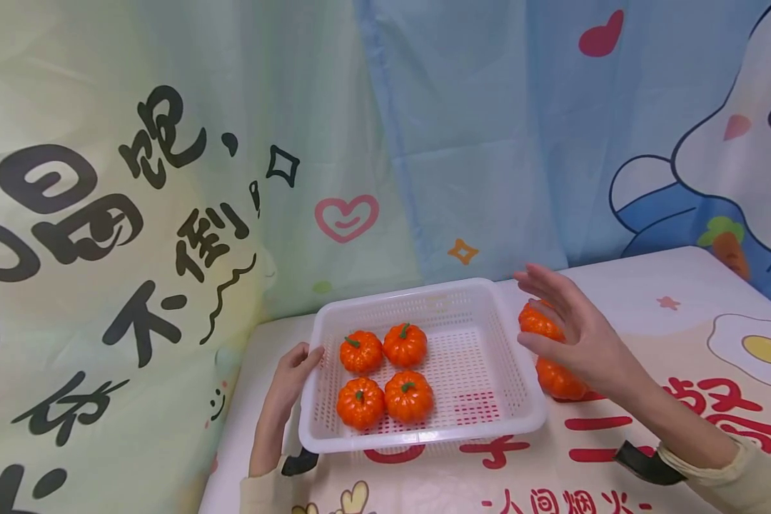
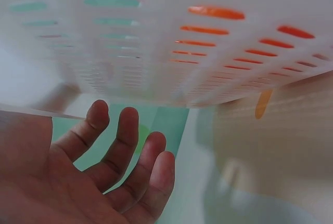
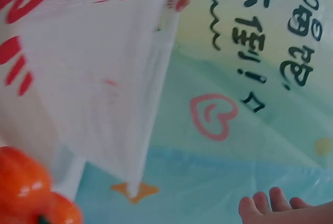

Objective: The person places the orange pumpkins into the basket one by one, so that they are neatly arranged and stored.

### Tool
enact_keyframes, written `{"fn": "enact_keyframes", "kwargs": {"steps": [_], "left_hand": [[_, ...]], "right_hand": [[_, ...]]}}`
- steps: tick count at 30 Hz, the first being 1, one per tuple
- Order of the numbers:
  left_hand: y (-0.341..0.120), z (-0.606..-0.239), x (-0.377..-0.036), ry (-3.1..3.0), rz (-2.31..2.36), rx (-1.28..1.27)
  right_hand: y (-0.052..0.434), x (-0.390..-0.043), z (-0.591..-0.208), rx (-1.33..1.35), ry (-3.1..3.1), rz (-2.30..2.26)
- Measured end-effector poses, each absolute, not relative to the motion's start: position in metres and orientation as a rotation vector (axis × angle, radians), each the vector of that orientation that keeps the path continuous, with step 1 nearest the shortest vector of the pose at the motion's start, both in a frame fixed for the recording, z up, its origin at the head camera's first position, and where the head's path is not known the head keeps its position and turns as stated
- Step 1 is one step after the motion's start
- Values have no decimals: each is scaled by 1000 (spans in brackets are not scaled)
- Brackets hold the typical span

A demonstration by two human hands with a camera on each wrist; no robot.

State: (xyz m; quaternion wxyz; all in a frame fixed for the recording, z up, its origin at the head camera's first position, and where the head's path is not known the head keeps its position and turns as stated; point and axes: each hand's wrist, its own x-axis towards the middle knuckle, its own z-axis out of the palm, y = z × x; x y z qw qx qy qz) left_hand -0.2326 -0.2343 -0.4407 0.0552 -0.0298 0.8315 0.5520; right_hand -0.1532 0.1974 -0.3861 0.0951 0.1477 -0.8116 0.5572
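Observation:
A white plastic basket (image 1: 424, 435) with slotted walls holds several small orange pumpkins (image 1: 408, 397), gathered in its left half. At the basket's left rim, my left hand (image 1: 292, 371) grips the edge with the thumb over the top. In the left wrist view the basket's underside shows raised above the tablecloth, the left fingers (image 2: 125, 141) bent below it. My right hand (image 1: 581, 335) hovers off the basket's right side, fingers spread and holding nothing. Beneath it on the table are two more pumpkins (image 1: 560, 380), partly hidden by the hand.
A printed cloth with red characters and a fried egg picture (image 1: 767, 350) covers the table. Behind it hangs a curtain (image 1: 462, 143) with hearts, lettering and a white cartoon figure. Both wrists wear black straps (image 1: 645, 464).

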Motion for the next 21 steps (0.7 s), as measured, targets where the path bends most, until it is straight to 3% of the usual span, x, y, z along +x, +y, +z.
{"fn": "enact_keyframes", "kwargs": {"steps": [7, 14, 21], "left_hand": [[-235, -441, -233, 2509, 1684, -82], [-248, -477, -248, 2558, 1699, -70], [-247, -478, -249, 2555, 1700, -84]], "right_hand": [[219, -154, -411, 231, -2515, 1642], [237, -154, -432, 138, -2643, 1615], [247, -156, -449, 55, -2736, 1582]]}}
